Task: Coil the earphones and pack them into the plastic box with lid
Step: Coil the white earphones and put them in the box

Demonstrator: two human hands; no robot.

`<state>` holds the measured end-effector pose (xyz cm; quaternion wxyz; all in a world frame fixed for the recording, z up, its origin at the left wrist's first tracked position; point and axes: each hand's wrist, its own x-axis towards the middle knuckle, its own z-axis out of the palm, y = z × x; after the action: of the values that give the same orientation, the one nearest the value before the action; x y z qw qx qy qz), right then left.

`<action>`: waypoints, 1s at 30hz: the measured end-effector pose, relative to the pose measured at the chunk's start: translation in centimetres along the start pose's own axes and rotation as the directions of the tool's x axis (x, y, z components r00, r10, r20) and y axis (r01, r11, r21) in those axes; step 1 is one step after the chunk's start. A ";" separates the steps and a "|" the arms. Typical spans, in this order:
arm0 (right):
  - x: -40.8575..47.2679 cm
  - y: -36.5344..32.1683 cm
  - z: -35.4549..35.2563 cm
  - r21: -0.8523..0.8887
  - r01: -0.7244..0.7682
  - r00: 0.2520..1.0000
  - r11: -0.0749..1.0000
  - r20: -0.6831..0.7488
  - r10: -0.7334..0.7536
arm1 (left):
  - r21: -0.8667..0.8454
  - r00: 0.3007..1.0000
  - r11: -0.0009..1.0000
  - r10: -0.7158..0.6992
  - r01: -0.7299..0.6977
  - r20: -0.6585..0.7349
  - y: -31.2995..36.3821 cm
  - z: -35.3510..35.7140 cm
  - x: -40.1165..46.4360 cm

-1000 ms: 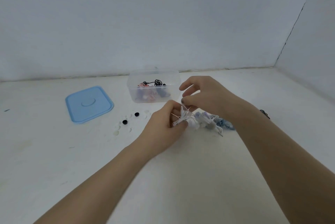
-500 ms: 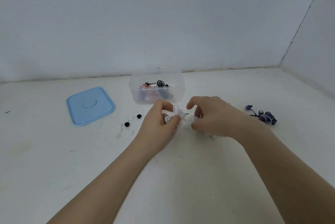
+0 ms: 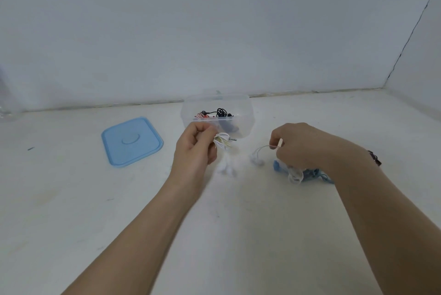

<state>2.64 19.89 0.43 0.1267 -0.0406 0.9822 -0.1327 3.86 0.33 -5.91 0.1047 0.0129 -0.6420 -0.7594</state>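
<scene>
White desk under pale walls; clear plastic box sits open at the back, dark and red earphones inside; left of the box lies the blue lid; left hand grips a coiled white earphone bundle just before the box; right hand pinches another white earphone cable, right of the box, over a blue tangle.

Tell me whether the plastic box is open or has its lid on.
Open. The clear box has no lid on it; the blue lid lies flat on the table to its left, and earphones show inside it.
</scene>
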 end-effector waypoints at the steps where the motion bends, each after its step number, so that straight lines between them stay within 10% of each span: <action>1: 0.0 -0.1 0.0 -0.014 -0.005 1.000 1.000 0.022 0.005 | -0.026 1.000 0.999 -0.019 0.019 -0.012 0.1 -0.1 0.1; 9: -0.5 -3.7 -0.1 0.354 0.423 0.904 0.834 -0.226 -0.362 | 0.015 0.999 0.999 0.047 -0.047 0.013 0.5 -0.9 0.3; 16: -0.2 -4.2 2.0 0.863 0.245 0.856 0.442 0.022 -0.517 | 0.250 0.989 0.959 0.115 -0.134 0.091 1.5 -1.7 0.2; 30: 1.9 -4.8 5.8 0.996 -0.037 0.917 -0.081 0.002 -0.399 | 0.363 0.981 0.916 0.126 -0.173 0.150 1.2 -4.2 -0.4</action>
<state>2.50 13.61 -4.18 0.2430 -0.0897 0.5286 -0.8084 5.08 -3.87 -5.55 0.1180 -0.0634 -0.7792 -0.6123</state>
